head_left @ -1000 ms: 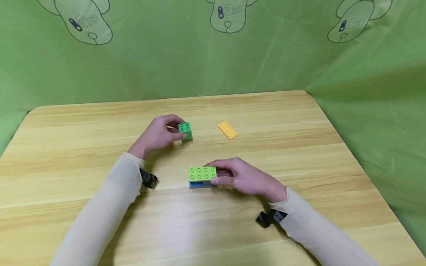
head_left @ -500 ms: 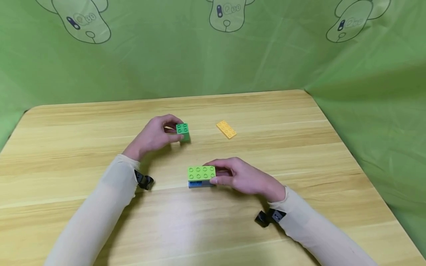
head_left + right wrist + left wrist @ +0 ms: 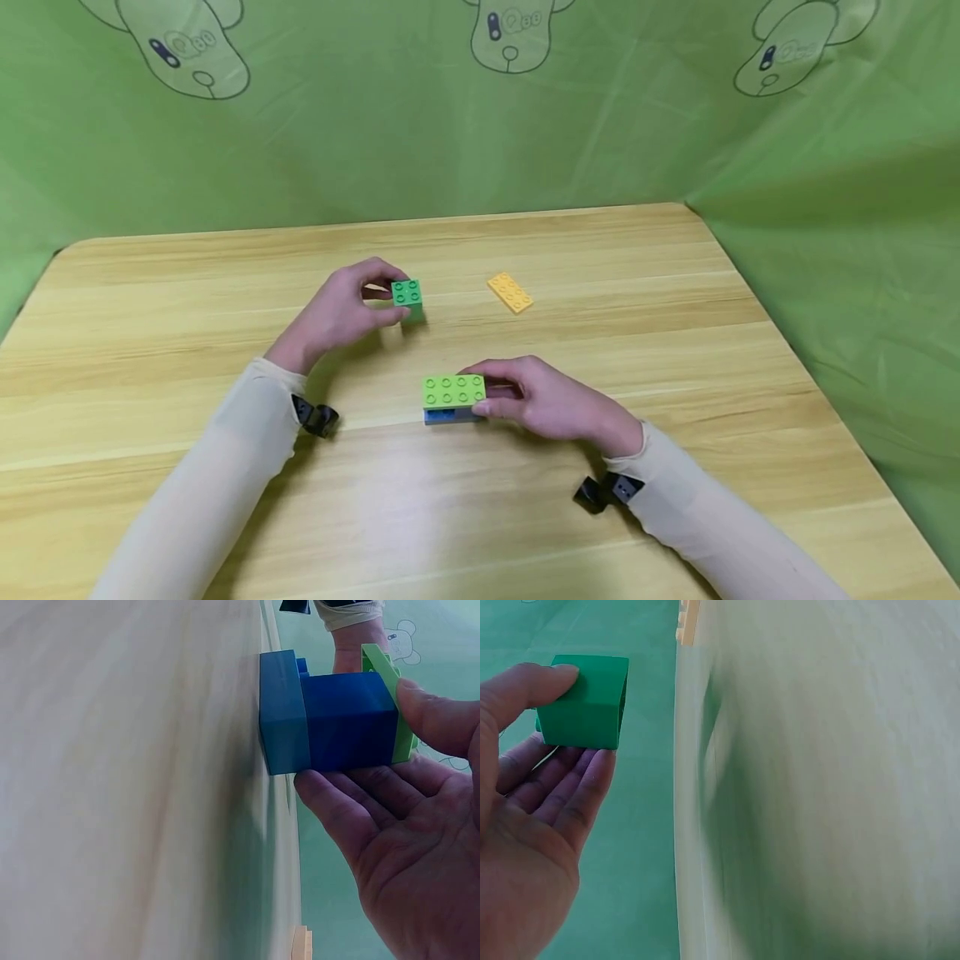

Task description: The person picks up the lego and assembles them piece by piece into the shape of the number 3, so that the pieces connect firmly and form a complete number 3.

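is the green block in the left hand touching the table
Apart. The left wrist view shows it: a strip of green curtain is visible between the green block and the table.

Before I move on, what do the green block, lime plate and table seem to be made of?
Green block: likely hard plastic, smooth with a soft sheen, judging by its crisp edges and moulded studs. Lime plate: probably the same, given its round studs and even colour. Table: wood-look, satin top with grain streaks and blurred glare; solid or laminate, I can't tell.
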A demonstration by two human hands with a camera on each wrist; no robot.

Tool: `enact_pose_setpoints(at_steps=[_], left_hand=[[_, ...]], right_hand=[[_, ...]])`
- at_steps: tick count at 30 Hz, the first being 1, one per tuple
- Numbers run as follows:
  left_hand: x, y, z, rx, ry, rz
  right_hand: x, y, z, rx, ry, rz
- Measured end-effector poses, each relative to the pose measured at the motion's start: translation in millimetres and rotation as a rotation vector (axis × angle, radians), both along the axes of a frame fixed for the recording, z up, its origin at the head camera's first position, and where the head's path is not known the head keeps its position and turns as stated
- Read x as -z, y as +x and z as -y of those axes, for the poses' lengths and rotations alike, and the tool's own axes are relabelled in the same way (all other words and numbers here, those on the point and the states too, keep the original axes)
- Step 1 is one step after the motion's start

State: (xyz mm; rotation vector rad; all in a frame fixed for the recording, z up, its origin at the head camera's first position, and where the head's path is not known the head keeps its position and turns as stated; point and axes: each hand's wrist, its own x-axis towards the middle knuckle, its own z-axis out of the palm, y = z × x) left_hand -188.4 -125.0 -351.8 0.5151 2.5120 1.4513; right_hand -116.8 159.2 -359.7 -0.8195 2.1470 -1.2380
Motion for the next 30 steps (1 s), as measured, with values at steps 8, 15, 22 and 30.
enact_pose_setpoints(at_steps=[8,15,22,30], left_hand=[[2.1,5.8,0.6,0.049,0.089,-0.001],[2.9,10.7,-0.5,0.070,0.141,-0.067],[-0.2,18.0,-4.5,0.084,0.183,-0.149],[-3.2,25.5,-9.0,0.091,0.249,-0.162]], right_hand=[[1.1,2.3,-1,-0.019,0.011,-0.021],[0.4,1.4,-1,-0.023,0.015,-0.034],[0.2,1.5,-1,-0.021,0.015,-0.029],[-0.3,1.4,-2,-0.016,0.032,-0.033]])
